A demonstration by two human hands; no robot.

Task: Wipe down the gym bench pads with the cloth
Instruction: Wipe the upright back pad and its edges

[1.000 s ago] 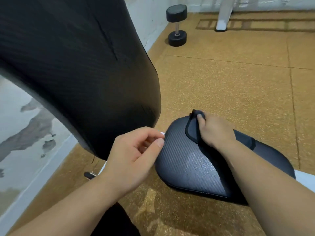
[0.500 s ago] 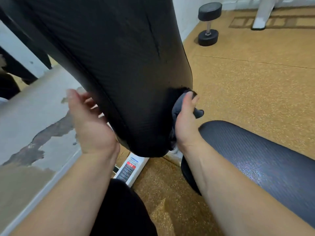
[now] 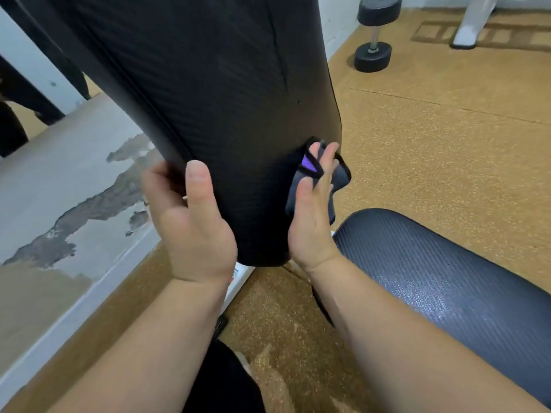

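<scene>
The black textured back pad [image 3: 214, 93] of the bench rises steeply in front of me and fills the upper left. My left hand [image 3: 190, 222] grips its lower left edge, thumb on the front face and fingers behind. My right hand [image 3: 313, 213] presses a dark cloth [image 3: 338, 180] with a purple patch against the pad's lower right edge, fingers spread over it. The black seat pad [image 3: 432, 272] lies flat at the lower right, under my right forearm.
A black dumbbell [image 3: 374, 34] stands on end on the cork-coloured floor at the upper right, near a white frame leg [image 3: 468, 28]. A peeling grey wall with a white skirting board [image 3: 59, 323] runs along the left. The bench's white frame [image 3: 238, 278] shows below the back pad.
My left hand has come from beside the back pad onto its lower left edge and taken hold. My right hand with the cloth has shifted a little up the pad's right edge.
</scene>
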